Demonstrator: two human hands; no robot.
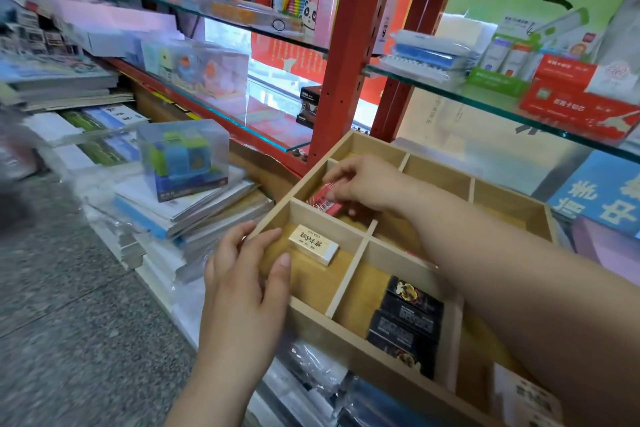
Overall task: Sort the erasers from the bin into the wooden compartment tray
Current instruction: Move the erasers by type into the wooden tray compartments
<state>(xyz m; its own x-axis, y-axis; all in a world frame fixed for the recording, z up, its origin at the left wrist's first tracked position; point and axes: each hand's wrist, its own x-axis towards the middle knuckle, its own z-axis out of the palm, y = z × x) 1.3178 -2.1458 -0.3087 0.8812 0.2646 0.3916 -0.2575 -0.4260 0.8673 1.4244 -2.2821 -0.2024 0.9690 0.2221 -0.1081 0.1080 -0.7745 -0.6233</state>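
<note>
A wooden compartment tray (349,277) rests on stacks of stationery below the shelves. My right hand (360,184) reaches into a left-side compartment and pinches a pink wrapped eraser (323,202). My left hand (246,274) grips the tray's near-left corner, thumb inside the compartment that holds a cream and gold boxed eraser (313,244). Several black erasers (405,322) lie in the compartment to the right of it. At the bottom right corner a white printed eraser (526,395) shows. The bin is out of view.
Piles of books and plastic-wrapped packs (180,218) lie left of the tray, topped by a clear box with a blue-green cube (183,159). Glass shelves (485,94) on red uprights (343,55) hang above the tray's far side. Grey stone floor (69,322) is at the left.
</note>
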